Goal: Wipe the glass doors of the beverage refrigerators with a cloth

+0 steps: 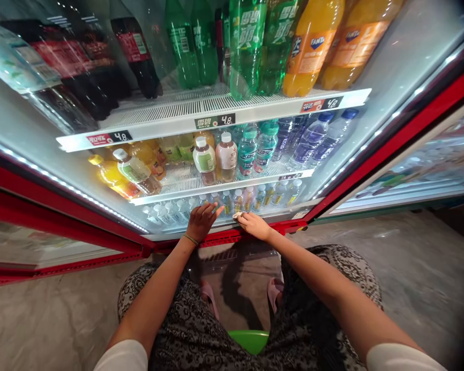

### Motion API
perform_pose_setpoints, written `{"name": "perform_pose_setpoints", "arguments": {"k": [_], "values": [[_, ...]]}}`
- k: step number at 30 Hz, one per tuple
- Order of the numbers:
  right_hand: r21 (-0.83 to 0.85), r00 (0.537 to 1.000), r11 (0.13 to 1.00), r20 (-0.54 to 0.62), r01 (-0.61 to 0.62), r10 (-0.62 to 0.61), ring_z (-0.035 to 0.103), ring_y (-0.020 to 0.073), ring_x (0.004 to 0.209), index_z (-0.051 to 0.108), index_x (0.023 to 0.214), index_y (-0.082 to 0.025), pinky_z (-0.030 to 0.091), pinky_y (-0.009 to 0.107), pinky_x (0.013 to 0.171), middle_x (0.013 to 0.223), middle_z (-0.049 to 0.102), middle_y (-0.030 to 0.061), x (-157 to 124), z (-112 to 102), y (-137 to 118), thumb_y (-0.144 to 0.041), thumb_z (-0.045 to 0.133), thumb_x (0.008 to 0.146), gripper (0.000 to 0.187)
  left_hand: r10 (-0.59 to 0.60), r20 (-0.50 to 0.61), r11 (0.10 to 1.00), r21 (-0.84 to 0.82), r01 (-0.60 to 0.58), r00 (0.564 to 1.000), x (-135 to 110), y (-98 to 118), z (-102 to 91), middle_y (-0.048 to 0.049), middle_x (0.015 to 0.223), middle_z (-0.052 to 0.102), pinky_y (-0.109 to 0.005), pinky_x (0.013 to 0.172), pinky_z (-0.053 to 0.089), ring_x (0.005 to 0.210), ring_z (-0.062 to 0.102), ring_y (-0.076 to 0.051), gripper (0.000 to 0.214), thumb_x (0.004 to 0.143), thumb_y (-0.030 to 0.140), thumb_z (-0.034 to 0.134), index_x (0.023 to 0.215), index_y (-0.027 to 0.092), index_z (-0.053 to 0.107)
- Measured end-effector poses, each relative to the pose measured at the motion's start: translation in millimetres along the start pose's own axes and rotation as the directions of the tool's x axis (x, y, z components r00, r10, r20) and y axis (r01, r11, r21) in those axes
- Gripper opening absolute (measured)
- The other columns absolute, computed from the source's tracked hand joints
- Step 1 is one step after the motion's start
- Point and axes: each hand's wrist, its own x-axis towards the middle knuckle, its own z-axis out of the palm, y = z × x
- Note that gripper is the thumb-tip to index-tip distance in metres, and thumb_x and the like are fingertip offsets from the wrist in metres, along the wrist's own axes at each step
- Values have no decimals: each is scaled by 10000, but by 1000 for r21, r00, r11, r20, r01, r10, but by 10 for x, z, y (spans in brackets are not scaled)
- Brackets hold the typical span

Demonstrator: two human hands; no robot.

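**Fig. 1.** View down into an open fridge (390, 77), from a seat on a green stool (249, 340) set on the floor (410, 268).

From left to right, the top shelf (166, 126) bears dark, green and orange bottles. The middle shelf (170, 196) bears yellow, pale, teal and blue ones. The bottom shelf (282, 215) carries a close row of small bottles (232, 201), upright, just beyond the red sill (224, 238).

**Left hand** (201, 221): palm down, with the fingers (212, 208) spread wide and holding nothing. The tips lie over the caps left of the row's middle. Whether they touch the caps cannot be told.

**Right hand** (254, 224): just right of the left hand and apart from it, low over the sill. Its fingers (244, 216) are drawn narrow and pinch a small pale piece (237, 215). It is too small to tell whether this is a cap or something else.

**Position:** the pale piece sits at the right fingertips, between the two hands. It is just on the near side of the small bottles and close to the left forefinger, but apart from it.

**Handling (a judgement):** the row is tightly packed and the bottles look light, so a sideways push would likely topple several.
- The spread left hand is best kept flat and light, steadying the neighbouring bottles.
- The right hand should work from above with a fingertip pinch only.
- The wrists should stay above the sill, and any motion should be short.
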Motion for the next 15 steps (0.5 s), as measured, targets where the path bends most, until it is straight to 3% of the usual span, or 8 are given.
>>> {"name": "perform_pose_setpoints", "arguments": {"k": [2, 5, 8, 11, 13, 15], "values": [[-9, 1000, 1000, -21, -9, 8, 608, 208, 905, 688, 1227, -202, 524, 352, 777, 1084, 711, 83, 29, -72, 1, -163, 434, 1040, 318, 20, -12, 1000, 4, -20, 1000, -25, -8, -5, -33, 1261, 708, -362, 1068, 352, 1215, 597, -197, 513, 1000, 183, 581, 1469, 384, 527], [-70, 980, 994, -187, -84, 70, 590, 216, 917, 662, 1296, -243, 513, 369, 815, 1172, 702, 98, 210, -369, 8, -186, 457, 1041, 332, 24, -35, 999, 43, -22, 999, -18, -34, -45, -27, 1263, 708, -364, 1075, 356, 1210, 592, -198, 515, 990, 186, 600, 1463, 377, 533], [-74, 889, 971, -423, -225, 174, 589, 227, 969, 631, 1361, -262, 507, 374, 864, 1186, 691, 107, 460, -675, -6, -202, 479, 1038, 362, -53, -38, 998, 33, 55, 998, -1, -77, -106, -47, 1282, 695, -388, 1096, 354, 1236, 577, -211, 517, 998, 189, 572, 1476, 381, 517], [-14, 791, 958, -568, -286, 228, 597, 226, 974, 675, 1297, -269, 503, 365, 870, 1162, 694, 94, 638, -786, -34, -210, 502, 1033, 321, -124, -15, 992, 13, 124, 992, -26, -130, -159, -73, 1315, 673, -411, 1112, 357, 1266, 564, -225, 518, 1008, 191, 534, 1491, 376, 497], [-27, 798, 972, -577, -232, 175, 604, 228, 974, 704, 1246, -262, 502, 364, 870, 1146, 705, 91, 682, -729, -51, -208, 527, 1026, 287, -128, -13, 992, 11, 128, 992, -80, -166, -185, -78, 1313, 673, -418, 1106, 368, 1266, 564, -231, 517, 1002, 180, 539, 1482, 369, 507], [-68, 847, 989, -526, -134, 79, 610, 227, 985, 704, 1250, -252, 503, 369, 885, 1152, 716, 91, 665, -582, -74, -204, 543, 1021, 284, -125, -7, 992, 1, 125, 992, -163, -200, -200, -76, 1300, 681, -419, 1100, 373, 1264, 565, -232, 531, 989, 151, 552, 1473, 363, 516]]}}
